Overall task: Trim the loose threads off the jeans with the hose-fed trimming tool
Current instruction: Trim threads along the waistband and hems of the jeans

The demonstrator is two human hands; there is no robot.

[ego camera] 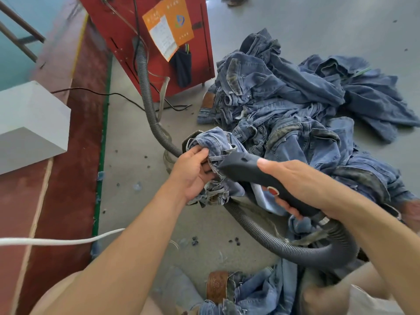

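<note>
My left hand [193, 176] grips a bunched piece of blue jeans [216, 142] at mid frame. My right hand [302, 185] holds the dark grey trimming tool [245, 169], fingers wrapped round its handle, thumb along the top. The tool's nose touches the denim right beside my left fingers. A red button [272, 190] shows on the tool's side. A ribbed grey hose [284, 248] leaves the tool's rear, loops under my arms and runs up to the red machine [145, 42].
A large pile of jeans [306, 98] covers the floor at right. More denim with a brown leather patch [217, 286] lies by my knees. A white block [29, 123] stands at left, a white cord [56, 241] and black cable [102, 94] cross the floor.
</note>
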